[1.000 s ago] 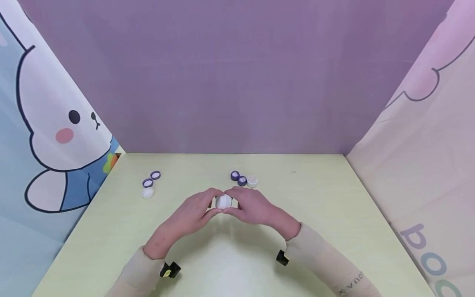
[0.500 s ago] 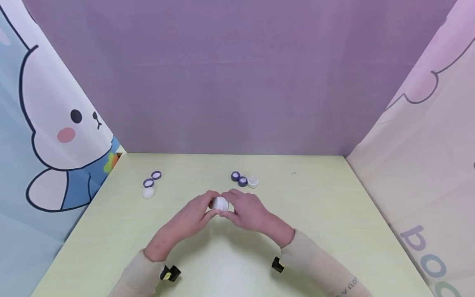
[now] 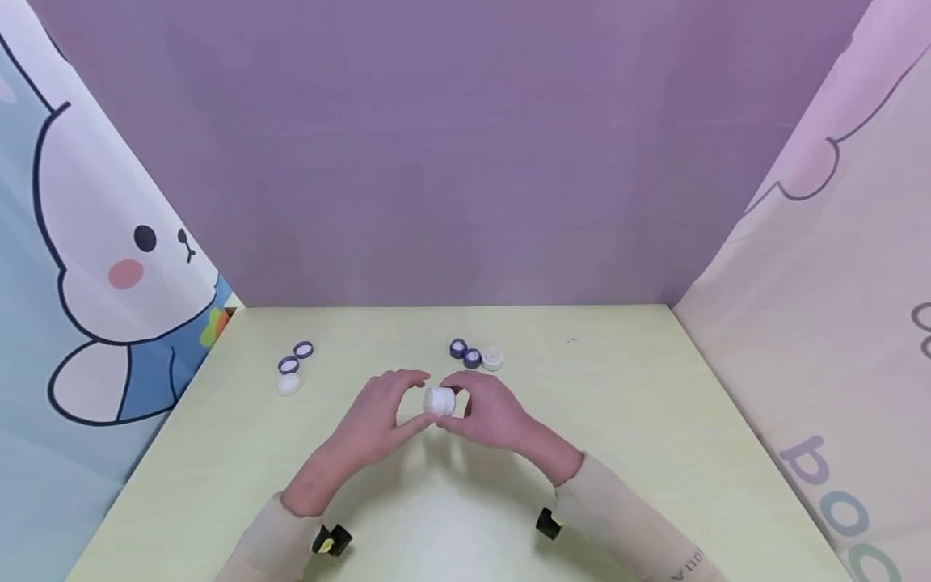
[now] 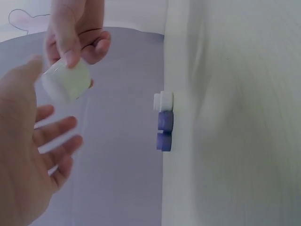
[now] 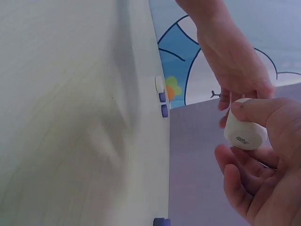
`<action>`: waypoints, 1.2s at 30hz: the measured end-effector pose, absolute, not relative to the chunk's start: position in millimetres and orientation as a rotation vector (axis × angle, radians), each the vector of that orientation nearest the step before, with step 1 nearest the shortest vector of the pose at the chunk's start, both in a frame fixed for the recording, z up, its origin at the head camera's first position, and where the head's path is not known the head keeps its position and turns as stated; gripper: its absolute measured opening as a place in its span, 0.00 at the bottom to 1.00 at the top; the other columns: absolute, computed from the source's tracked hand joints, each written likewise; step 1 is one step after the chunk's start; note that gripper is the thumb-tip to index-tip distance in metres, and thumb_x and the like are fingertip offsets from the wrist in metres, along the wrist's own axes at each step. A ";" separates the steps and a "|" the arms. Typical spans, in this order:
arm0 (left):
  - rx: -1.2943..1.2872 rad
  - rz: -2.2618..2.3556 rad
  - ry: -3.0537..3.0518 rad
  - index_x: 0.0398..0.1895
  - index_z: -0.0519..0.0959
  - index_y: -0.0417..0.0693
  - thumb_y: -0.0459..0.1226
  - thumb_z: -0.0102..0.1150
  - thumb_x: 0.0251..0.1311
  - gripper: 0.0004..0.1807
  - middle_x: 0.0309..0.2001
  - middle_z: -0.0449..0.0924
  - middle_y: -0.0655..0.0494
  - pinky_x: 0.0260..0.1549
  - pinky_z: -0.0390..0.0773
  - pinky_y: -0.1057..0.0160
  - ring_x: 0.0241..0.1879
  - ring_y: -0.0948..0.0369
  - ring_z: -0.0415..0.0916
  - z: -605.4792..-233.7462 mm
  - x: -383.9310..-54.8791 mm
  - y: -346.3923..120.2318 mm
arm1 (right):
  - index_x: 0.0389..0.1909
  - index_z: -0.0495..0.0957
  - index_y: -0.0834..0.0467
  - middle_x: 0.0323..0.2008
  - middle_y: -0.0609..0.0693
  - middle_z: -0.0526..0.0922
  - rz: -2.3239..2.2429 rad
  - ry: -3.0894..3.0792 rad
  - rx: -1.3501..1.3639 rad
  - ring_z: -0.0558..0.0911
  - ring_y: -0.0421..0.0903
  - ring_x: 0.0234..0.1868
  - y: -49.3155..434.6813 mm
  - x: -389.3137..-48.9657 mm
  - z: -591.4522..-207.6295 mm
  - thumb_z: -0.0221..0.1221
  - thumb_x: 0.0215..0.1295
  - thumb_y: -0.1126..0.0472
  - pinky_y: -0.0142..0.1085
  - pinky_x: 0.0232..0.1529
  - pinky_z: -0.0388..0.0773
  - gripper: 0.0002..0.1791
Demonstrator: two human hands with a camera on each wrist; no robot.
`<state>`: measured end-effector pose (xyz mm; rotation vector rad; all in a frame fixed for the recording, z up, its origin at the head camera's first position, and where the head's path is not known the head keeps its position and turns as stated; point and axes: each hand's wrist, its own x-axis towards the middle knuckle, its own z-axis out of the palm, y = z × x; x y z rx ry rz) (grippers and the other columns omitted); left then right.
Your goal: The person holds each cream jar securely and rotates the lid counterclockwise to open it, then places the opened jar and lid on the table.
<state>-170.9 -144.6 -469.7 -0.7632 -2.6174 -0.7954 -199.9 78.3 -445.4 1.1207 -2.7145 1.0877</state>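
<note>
A small white jar (image 3: 440,402), apparently with its lid on, is held above the table on its side between my two hands. My right hand (image 3: 494,411) pinches it between thumb and fingers; in the right wrist view small dark print shows on the end of the jar (image 5: 244,134). My left hand (image 3: 374,414) is spread around the jar's other end. In the left wrist view the left hand (image 4: 28,141) has its fingers apart from the jar (image 4: 68,82), with the thumb close to it; whether the thumb touches is unclear.
Behind the hands, two purple jars (image 3: 472,358) and a white jar (image 3: 492,358) stand side by side. Two purple lids (image 3: 288,365) and a white lid (image 3: 288,384) lie in a row at the left. A purple backdrop (image 3: 465,162) borders the table's (image 3: 618,388) far edge.
My left fingers, which were on the jar with the right hand's, have spread away from it. The jar has turned slightly and stays in my right hand.
</note>
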 end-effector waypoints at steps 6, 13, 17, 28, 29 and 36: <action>-0.990 -0.900 -2.498 0.62 0.73 0.56 0.38 0.73 0.52 0.32 0.60 0.72 0.61 0.58 0.69 0.53 0.60 0.59 0.68 -464.8 -168.2 -148.5 | 0.47 0.80 0.52 0.38 0.41 0.80 1.305 -2.741 1.114 0.78 0.44 0.21 85.7 -200.3 -450.1 0.73 0.53 0.56 0.31 0.24 0.77 0.20; -1.138 -0.873 -2.399 0.57 0.80 0.53 0.31 0.75 0.48 0.29 0.58 0.76 0.60 0.57 0.71 0.57 0.58 0.59 0.72 -462.4 -167.3 -148.1 | 0.47 0.80 0.49 0.38 0.39 0.79 1.380 -2.780 1.143 0.77 0.41 0.19 88.8 -196.8 -455.3 0.71 0.55 0.54 0.31 0.22 0.76 0.19; -1.135 -0.868 -2.402 0.54 0.81 0.53 0.33 0.75 0.48 0.26 0.54 0.79 0.62 0.55 0.72 0.58 0.55 0.61 0.74 -459.6 -167.6 -146.8 | 0.47 0.80 0.49 0.38 0.39 0.79 1.382 -2.779 1.150 0.77 0.43 0.20 88.9 -194.5 -453.4 0.71 0.55 0.54 0.31 0.23 0.76 0.18; -0.962 -0.841 -2.441 0.49 0.84 0.53 0.52 0.71 0.52 0.23 0.39 0.82 0.69 0.41 0.78 0.61 0.42 0.67 0.76 -460.5 -163.8 -146.4 | 0.50 0.79 0.50 0.40 0.39 0.79 1.304 -2.682 1.141 0.77 0.39 0.20 85.1 -182.8 -457.6 0.73 0.53 0.56 0.29 0.23 0.76 0.22; -0.948 -0.830 -2.442 0.48 0.85 0.52 0.53 0.71 0.52 0.23 0.39 0.83 0.68 0.40 0.78 0.61 0.41 0.67 0.76 -460.2 -163.5 -146.0 | 0.50 0.79 0.50 0.40 0.39 0.79 1.304 -2.679 1.140 0.77 0.40 0.20 84.5 -182.5 -458.2 0.72 0.53 0.55 0.29 0.23 0.76 0.22; -0.887 -0.779 -2.475 0.52 0.83 0.53 0.57 0.69 0.52 0.28 0.42 0.84 0.63 0.43 0.78 0.58 0.45 0.65 0.77 -459.7 -164.3 -146.3 | 0.50 0.79 0.51 0.40 0.40 0.79 1.287 -2.685 1.124 0.77 0.41 0.20 82.7 -183.1 -459.1 0.72 0.53 0.55 0.29 0.22 0.76 0.22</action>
